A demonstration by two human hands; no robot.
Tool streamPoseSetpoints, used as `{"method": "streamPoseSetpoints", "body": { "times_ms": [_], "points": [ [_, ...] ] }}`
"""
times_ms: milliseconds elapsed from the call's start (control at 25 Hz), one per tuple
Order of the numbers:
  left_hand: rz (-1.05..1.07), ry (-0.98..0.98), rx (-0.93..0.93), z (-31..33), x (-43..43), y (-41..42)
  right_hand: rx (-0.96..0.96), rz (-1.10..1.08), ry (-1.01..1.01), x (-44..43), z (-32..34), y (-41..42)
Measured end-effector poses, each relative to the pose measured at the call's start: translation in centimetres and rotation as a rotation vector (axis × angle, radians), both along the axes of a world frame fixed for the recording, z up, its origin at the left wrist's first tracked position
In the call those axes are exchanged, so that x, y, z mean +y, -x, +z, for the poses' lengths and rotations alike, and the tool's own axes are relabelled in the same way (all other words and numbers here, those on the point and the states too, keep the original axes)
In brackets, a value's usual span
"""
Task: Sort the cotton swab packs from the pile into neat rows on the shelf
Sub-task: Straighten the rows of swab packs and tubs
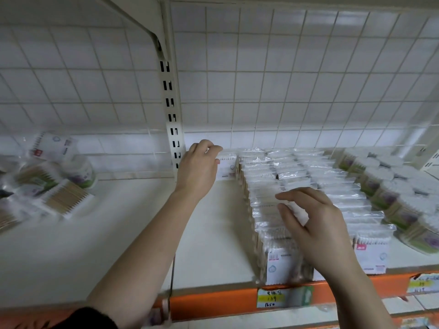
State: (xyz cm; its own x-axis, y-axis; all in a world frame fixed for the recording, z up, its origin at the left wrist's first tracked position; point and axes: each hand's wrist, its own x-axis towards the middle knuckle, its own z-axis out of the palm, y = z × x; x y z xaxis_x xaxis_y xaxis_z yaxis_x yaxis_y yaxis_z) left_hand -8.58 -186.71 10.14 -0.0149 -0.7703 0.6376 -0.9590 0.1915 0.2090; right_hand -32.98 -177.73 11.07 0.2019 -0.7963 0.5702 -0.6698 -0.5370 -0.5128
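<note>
Shelf (133, 245) surface, smooth and cream, lies bare between the loose pile (47, 186) at your far left and the rows (297, 176) on the right, with an orange lip (213, 302) along its front edge. The rows run front to back, glossy clear wrap over white tips, upright and tight together. Your right hand (313, 222) rests on the leftmost row, fingers spread and loose, gripping nothing. Your left hand (199, 165) pinches one flat pack (226, 167) upright at the back, beside that row's far end.
</note>
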Motion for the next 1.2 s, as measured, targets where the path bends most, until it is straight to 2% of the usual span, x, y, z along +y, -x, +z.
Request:
{"method": "streamPoseSetpoints", "body": {
  "times_ms": [280, 680, 920, 1200],
  "points": [
    [0.148, -0.008, -0.072, -1.2, 9.8, -1.1, -0.029, 0.165, 0.000, 1.8, 0.3, -2.7],
    [0.283, -0.044, -0.124, -1.6, 18.8, -6.1, 0.002, 0.364, -0.064, 4.8, -1.0, -10.0],
    [0.328, -0.034, -0.060, -1.9, 22.0, -11.7, 0.044, 0.408, -0.106, 6.0, -1.0, -15.8],
    [0.350, -0.024, -0.062, -2.0, 23.1, -22.6, 0.015, 0.432, -0.104, 5.9, -1.3, -27.4]
  ]
}}
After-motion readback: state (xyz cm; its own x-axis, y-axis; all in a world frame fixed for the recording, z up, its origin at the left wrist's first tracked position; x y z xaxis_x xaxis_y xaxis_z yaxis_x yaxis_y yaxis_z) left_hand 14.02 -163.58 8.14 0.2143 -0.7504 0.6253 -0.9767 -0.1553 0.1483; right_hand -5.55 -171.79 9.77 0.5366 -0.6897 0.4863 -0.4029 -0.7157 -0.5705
